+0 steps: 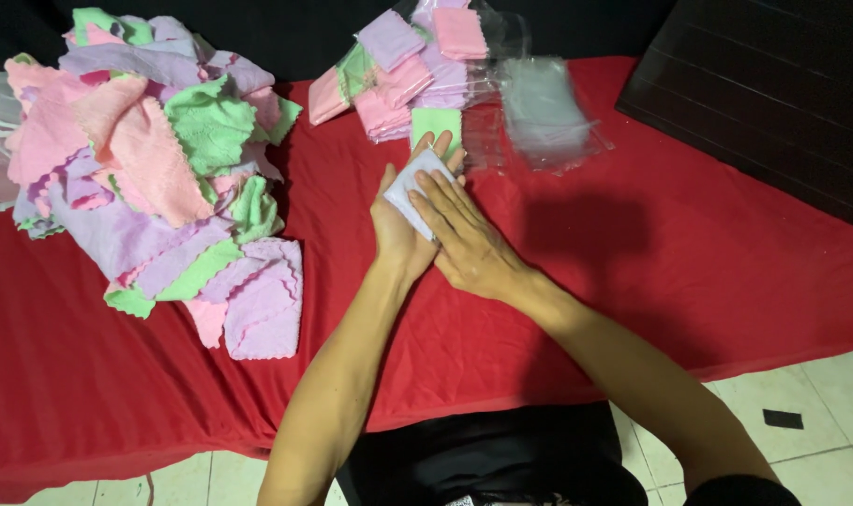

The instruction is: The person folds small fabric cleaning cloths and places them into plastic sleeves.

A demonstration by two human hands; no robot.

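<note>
**Two palms flatten a folded white cloth**

The left hand [396, 230] lies palm up under a small folded white cloth [410, 187]; the right hand [464, 245] presses flat on top, fingers extended, sandwiching it. Keeping both palms level should hold the fold square. At twelve o'clock sits one stack of folded cloths [403, 70] beside clear plastic bags [539, 112]; at nine o'clock, one loose heap of cloths [155, 159] on the red table cover [680, 281].

White cloth [410, 190] mostly under fingers [442, 208]
</note>
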